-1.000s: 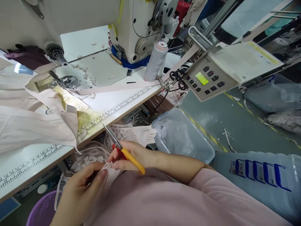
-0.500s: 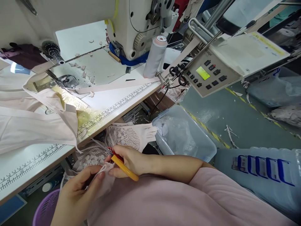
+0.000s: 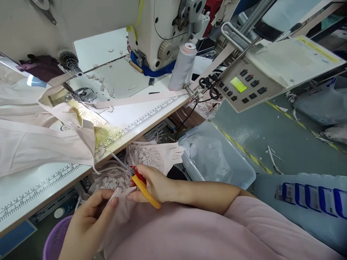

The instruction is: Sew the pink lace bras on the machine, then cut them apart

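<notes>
My left hand [image 3: 90, 216] is closed, pinching the edge of a pale pink fabric piece [image 3: 124, 204] between thumb and fingers. Beside it, my right hand [image 3: 155, 184] is wrapped round a pair of scissors [image 3: 146, 192] with orange-yellow and red on the handles. Their blades point up and left, towards the table edge. The right thumb also rests against the fabric. Behind the hands hangs a lace-panelled garment [image 3: 149, 156], partly hidden by them. Another light pink garment [image 3: 51, 144] lies on the table near the sewing machine's needle area.
The sewing machine [image 3: 159, 36] stands on a white table with a printed ruler strip [image 3: 151, 115]. A thread cone [image 3: 183, 68] and a control box [image 3: 244, 85] are to the right. Below are a clear plastic bin [image 3: 241, 169] and a purple basket [image 3: 56, 238].
The view has shifted slightly, so the surroundings appear further right. The scissor blades now show more fully above the fabric. Both hands keep their hold.
</notes>
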`<state>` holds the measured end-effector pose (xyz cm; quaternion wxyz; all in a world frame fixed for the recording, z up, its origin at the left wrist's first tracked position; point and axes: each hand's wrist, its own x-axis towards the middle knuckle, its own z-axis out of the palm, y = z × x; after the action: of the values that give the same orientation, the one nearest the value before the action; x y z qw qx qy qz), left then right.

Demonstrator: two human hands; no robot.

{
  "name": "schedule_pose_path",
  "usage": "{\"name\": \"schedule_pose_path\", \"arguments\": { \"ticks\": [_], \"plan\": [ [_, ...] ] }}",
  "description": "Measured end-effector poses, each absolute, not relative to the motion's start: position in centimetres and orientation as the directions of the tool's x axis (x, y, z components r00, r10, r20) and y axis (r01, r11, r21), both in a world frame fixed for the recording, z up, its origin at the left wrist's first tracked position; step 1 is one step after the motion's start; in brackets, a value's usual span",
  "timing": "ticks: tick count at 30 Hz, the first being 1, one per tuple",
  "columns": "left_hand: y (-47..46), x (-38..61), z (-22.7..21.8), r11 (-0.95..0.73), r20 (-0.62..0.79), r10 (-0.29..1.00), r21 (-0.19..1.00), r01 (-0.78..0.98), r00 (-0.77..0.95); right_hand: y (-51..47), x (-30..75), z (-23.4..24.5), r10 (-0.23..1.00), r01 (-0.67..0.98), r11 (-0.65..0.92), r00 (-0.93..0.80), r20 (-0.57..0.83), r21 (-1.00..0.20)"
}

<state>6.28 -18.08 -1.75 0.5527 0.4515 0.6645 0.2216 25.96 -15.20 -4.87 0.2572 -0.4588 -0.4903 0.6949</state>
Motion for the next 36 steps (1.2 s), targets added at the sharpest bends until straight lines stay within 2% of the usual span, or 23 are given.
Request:
{"name": "schedule_pose_path", "arguments": {
  "ticks": [3, 6, 12, 15, 18, 22, 29, 32, 36],
  "plan": [
    [-18.1, 6.6, -1.6, 0.560, -0.574, 0.819, 0.796, 0.228, -0.009, -15.3, 26.0, -5.3, 0.780, -0.063, -0.427, -0.531, -0.332, -0.902],
    [-17.9, 6.1, -2.0, 0.589, -0.603, 0.796, 0.789, 0.175, 0.040, -15.5, 26.0, -5.7, 0.773, -0.164, -0.437, -0.571, -0.276, -0.884],
    [-17.6, 4.4, -2.8, 0.646, -0.664, 0.740, 0.746, 0.161, 0.110, -15.4, 26.3, -5.2, 0.731, -0.140, -0.398, -0.645, -0.221, -0.907],
    [-17.5, 4.9, -2.6, 0.627, -0.630, 0.764, 0.776, 0.067, 0.143, -15.2, 26.5, -4.6, 0.699, -0.137, -0.391, -0.688, -0.197, -0.910],
    [-17.5, 6.2, -2.3, 0.619, -0.608, 0.782, 0.783, -0.055, 0.139, -14.8, 27.1, -4.4, 0.693, -0.055, -0.299, -0.698, -0.178, -0.953],
    [-17.4, 7.4, -2.2, 0.649, -0.638, 0.760, 0.754, -0.095, 0.128, -13.6, 28.6, -4.8, 0.649, 0.131, -0.120, -0.740, -0.177, -0.984],
    [-17.7, 8.1, -2.7, 0.676, -0.642, 0.734, 0.724, -0.141, 0.223, -11.8, 31.1, -5.6, 0.277, 0.294, 0.179, -0.931, -0.239, -0.939],
    [-17.7, 8.2, -3.1, 0.675, -0.632, 0.735, 0.718, -0.172, 0.246, -11.7, 31.5, -5.2, 0.202, 0.366, 0.270, -0.926, -0.319, -0.890],
    [-17.4, 8.0, -3.7, 0.675, -0.613, 0.728, 0.719, -0.166, 0.306, -11.7, 31.4, -4.1, 0.250, 0.504, 0.497, -0.863, -0.440, -0.707]
  ]
}}
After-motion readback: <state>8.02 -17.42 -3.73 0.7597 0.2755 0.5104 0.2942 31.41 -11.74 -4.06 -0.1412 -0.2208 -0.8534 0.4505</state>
